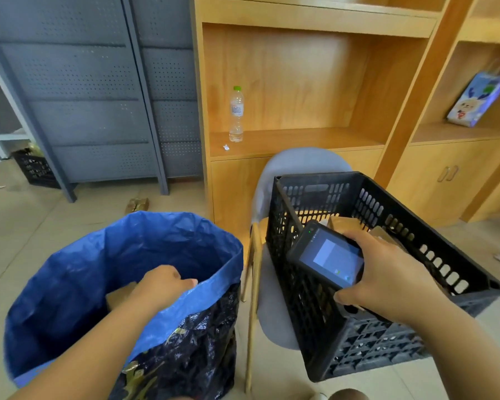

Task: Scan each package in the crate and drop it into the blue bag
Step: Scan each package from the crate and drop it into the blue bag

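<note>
The left hand [163,281] hangs in the mouth of the blue bag [171,241] with fingers curled, just beside a brown package [119,297]; whether it grips that package cannot be told. More packages [347,223] lie to its right, at the far end of the crate [315,298] on the chair [298,160]. The right hand [387,275] is nearer them but is gripping the scanner [329,255].

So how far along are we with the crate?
Done: one brown package is inside the blue bag, beneath the left hand; I can't tell whether the hand has let go of it. In hand: the right hand grips the scanner over the crate. Left: more cardboard packages are visible in the crate, not yet bagged.
</note>
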Available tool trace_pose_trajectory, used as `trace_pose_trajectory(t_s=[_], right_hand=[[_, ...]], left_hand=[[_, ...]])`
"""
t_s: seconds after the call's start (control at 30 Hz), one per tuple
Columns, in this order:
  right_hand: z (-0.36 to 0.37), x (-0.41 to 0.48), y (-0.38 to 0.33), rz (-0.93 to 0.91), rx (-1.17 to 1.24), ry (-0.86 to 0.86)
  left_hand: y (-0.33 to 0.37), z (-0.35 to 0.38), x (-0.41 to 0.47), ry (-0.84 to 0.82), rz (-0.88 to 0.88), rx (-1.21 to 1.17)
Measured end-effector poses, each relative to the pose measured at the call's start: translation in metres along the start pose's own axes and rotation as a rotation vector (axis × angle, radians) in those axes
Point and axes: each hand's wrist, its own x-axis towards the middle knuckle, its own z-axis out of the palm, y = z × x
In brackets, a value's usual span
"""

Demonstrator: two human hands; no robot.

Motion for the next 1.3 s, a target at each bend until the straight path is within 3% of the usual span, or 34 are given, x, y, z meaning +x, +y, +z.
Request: trace_pose_trajectory(t_s=[0.5,0.6,0.67,0.73,0.8,0.9,1.0,1.3], right_hand=[[-0.045,-0.039,0.152,0.367,0.006,0.194],[-0.046,-0.041,0.177,0.416,0.045,0.214],[-0.043,-0.042,0.191,0.437,0.066,0.203],[-0.039,-0.044,0.203,0.451,0.068,0.194],[-0.035,-0.045,0.213,0.467,0.054,0.184],[-0.029,-0.044,0.222,0.472,0.049,0.152],[-0.025,-0.042,0.227,0.469,0.074,0.140],[-0.020,-0.045,0.230,0.475,0.100,0.136]], left_hand=[[0.235,0.078,-0.029,-0.054,0.678,-0.086],[0.270,0.111,-0.025,-0.266,0.773,0.058],[0.289,0.132,-0.024,-0.484,0.821,0.286],[0.302,0.154,-0.025,-0.587,0.870,0.567],[0.308,0.172,-0.025,-0.598,0.842,0.716],[0.311,0.184,-0.021,-0.598,0.639,0.735],[0.311,0.186,-0.016,-0.632,0.543,0.761],[0.311,0.187,-0.010,-0.704,0.448,0.548]])
